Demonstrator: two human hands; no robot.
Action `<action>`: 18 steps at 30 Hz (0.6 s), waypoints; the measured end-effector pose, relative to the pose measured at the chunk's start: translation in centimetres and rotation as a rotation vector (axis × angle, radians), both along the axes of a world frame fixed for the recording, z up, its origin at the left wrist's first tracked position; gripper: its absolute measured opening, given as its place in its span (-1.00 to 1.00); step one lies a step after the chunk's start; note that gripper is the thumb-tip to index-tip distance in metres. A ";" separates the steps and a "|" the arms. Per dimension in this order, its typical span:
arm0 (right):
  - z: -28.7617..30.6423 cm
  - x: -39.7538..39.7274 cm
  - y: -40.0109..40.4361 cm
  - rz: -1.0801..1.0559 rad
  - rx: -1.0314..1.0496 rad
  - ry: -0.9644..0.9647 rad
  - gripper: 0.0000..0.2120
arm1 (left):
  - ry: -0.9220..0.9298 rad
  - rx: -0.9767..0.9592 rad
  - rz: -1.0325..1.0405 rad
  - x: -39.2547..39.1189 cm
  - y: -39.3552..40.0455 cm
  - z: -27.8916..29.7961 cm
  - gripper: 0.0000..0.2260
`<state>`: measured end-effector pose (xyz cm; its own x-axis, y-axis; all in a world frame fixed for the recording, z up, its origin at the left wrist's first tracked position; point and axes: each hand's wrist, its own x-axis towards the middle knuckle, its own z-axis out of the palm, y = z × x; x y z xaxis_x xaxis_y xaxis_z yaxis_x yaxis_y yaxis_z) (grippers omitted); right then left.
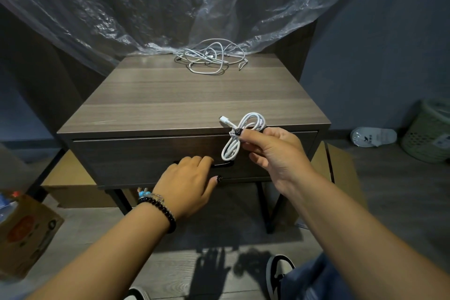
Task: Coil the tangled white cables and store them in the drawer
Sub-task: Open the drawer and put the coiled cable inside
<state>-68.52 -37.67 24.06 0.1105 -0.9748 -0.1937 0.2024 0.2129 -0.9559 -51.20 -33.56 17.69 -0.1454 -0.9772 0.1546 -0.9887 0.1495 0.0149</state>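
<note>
A small coiled white cable (239, 133), wrapped at its middle into a figure-eight bundle, was pinched between thumb and curled fingers of the right hand (272, 151), just in front of the closed grey-brown wooden drawer (136, 156) at about three o'clock from the left hand (188, 183). The left hand's fingers were hooked over the dark slot handle (222, 165); a straight, level pull seemed called for, with the bundle held clear of the opening gap. At twelve o'clock, a loose tangle of white cables (210, 57) was left on the wood-grain tabletop (170, 95), not yet coiled.
</note>
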 end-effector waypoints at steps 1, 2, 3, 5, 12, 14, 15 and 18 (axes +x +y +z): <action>0.0 0.0 0.0 -0.012 -0.026 0.024 -0.70 | 0.012 0.003 0.006 -0.2 -0.1 0.4 -0.66; -0.1 0.0 0.0 -0.028 -0.056 0.051 -0.70 | 0.017 0.018 0.014 -0.3 -0.2 0.7 -0.69; 0.0 -0.1 0.0 -0.044 -0.093 0.078 -0.69 | 0.009 0.036 0.023 -0.3 -0.3 1.0 -0.72; 0.2 -0.2 0.3 -0.059 -0.177 0.127 -0.68 | -0.033 0.043 0.017 -0.6 -0.2 1.5 -0.74; 0.9 -0.7 2.0 -0.036 -0.422 0.188 -0.70 | -0.050 -0.123 -0.071 -0.4 2.3 3.1 -0.72; 0.9 -0.7 2.4 -0.020 -0.469 0.224 -0.71 | 0.076 -0.309 -0.137 0.2 3.4 3.8 -0.70; 0.9 -0.6 2.6 -0.014 -0.485 0.242 -0.72 | 0.132 -0.401 -0.145 0.6 3.8 4.2 -0.73; 1.0 -0.3 2.8 -0.003 -0.491 0.312 -0.72 | 0.199 -0.444 -0.058 2.4 4.7 5.1 -0.76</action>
